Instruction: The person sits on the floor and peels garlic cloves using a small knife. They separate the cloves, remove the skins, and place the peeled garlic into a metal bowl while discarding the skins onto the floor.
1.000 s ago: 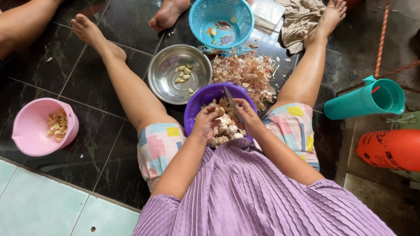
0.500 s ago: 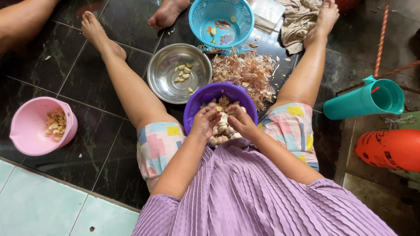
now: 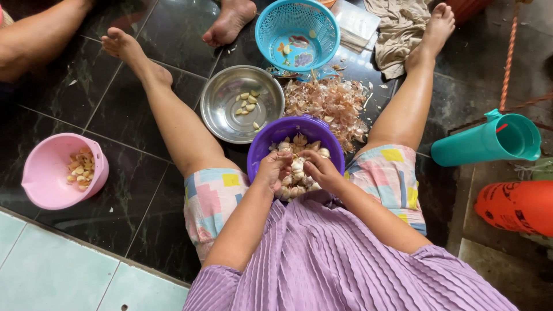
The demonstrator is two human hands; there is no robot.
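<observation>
A purple bowl (image 3: 262, 151) full of unpeeled garlic cloves (image 3: 299, 144) sits on the floor between my spread legs. Both my hands are down in it. My left hand (image 3: 275, 170) is curled over the cloves at the bowl's left side. My right hand (image 3: 320, 170) meets it from the right, fingertips pinching a pale garlic clove (image 3: 297, 166) that both hands grip. My fingers hide much of that clove.
A steel bowl (image 3: 218, 118) with a few peeled cloves stands ahead, beside a pile of garlic skins (image 3: 328, 103). Beyond are a blue basket (image 3: 264, 31) and a cloth (image 3: 397, 29). A pink bowl (image 3: 40, 178) is at left, a teal jug (image 3: 484, 147) and an orange container (image 3: 515, 207) at right. Another person's foot (image 3: 230, 20) is near.
A second ago a knife blade stuck up above my right hand; it no longer shows. My hands have drawn closer together over the cloves in the purple bowl.
</observation>
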